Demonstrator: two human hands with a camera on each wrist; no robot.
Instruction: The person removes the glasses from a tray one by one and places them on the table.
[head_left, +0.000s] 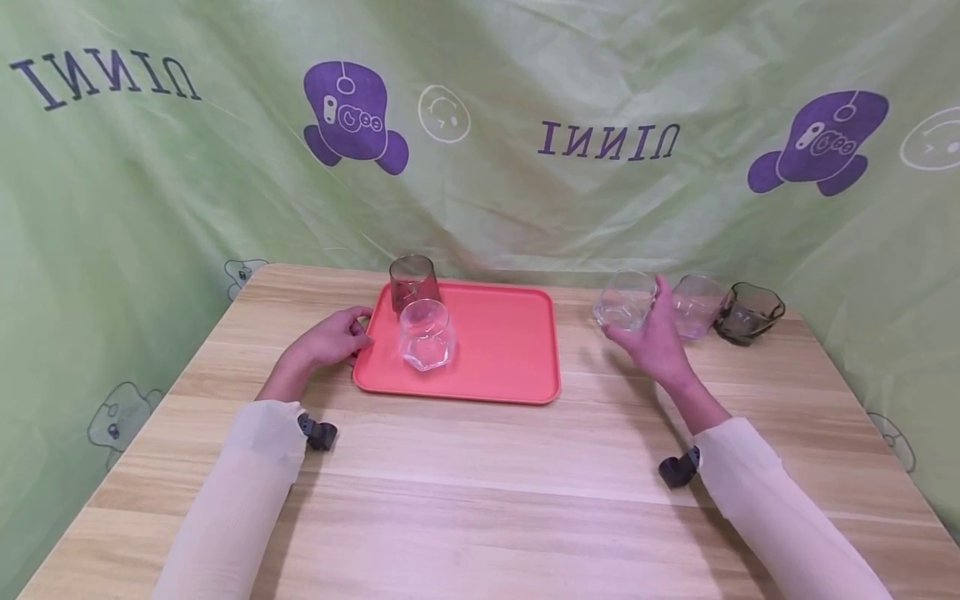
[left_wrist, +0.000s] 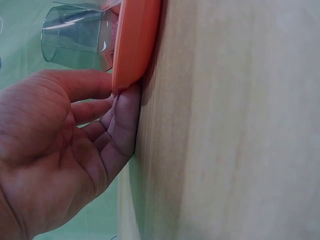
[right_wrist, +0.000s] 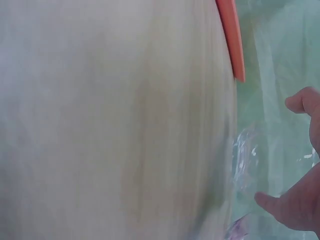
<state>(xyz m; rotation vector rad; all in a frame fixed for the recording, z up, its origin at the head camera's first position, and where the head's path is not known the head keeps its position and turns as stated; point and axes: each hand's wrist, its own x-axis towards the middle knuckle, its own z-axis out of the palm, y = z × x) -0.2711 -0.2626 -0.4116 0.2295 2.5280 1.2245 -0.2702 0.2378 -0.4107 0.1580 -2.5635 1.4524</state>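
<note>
Left hand: The left hand (head_left: pixel 326 340) reached forward to the left edge of the red tray (head_left: pixel 502 350), its fingers pinching the rim.
Right hand: The right hand (head_left: pixel 652 342) extended toward the counter's far side, thumb and fingers spread wide around a clear glass (head_left: pixel 621 296), not clenched; whether they touched it could not be told.
Tray: It lay on the counter (head_left: pixel 480 492) left of centre, carrying a tall smoky tumbler (head_left: pixel 409 279) near its far left corner and a faceted glass (head_left: pixel 427 337) just in front.
Glass row: A pinkish glass (head_left: pixel 701 304) stood just right of the clear one, and a dark glass (head_left: pixel 750 317) beside that.
Left wrist view: Fingers showed tucked beneath the tray's rim, a detail mostly hidden from the head camera.
Right wrist view: The wide gap between thumb and fingers showed from the side, with a tray corner beyond.
Edges and room: Wood ran between the tray's right edge and the clear glass, and more widely before the tray; the green curtain (head_left: pixel 480 200) hung close behind the far edge.
</note>
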